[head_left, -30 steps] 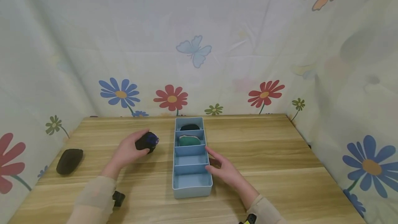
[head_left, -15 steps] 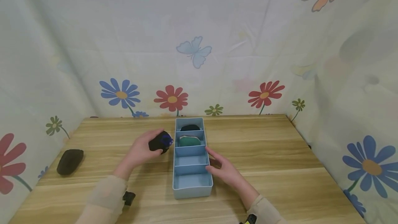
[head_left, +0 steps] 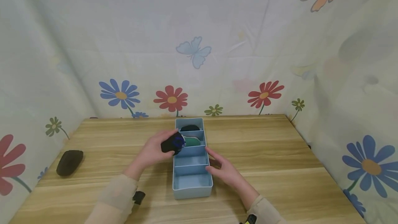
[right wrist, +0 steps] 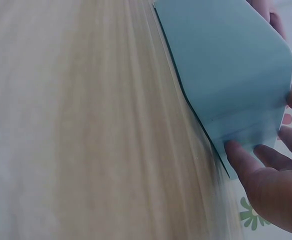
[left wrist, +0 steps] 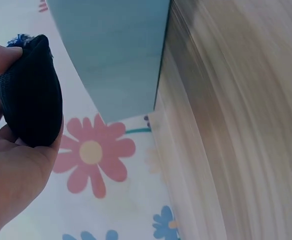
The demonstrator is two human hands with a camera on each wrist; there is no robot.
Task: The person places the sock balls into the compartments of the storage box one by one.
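My left hand (head_left: 152,152) holds a folded black sock (head_left: 170,143) between thumb and fingers, over the left rim of a light blue divided box (head_left: 192,193). Blue and white threads show at one end of the sock (left wrist: 33,95) in the left wrist view. A green folded sock (head_left: 193,141) lies in the second compartment from the back, partly hidden by the held one. In the rearmost compartment sits a black bundle (head_left: 190,128). My right hand (head_left: 227,172) touches the box's right side with its fingertips; in the right wrist view they rest against the outer wall (right wrist: 231,65).
Another dark folded bundle (head_left: 69,162) lies at the left of the wooden table (head_left: 273,161). The box's two front compartments show bare floors. A flowered curtain (head_left: 236,78) stands behind the table and at both sides.
My left hand has carried the black sock rightward, from over the table to the box's left rim. The right hand and the box have stayed in place.
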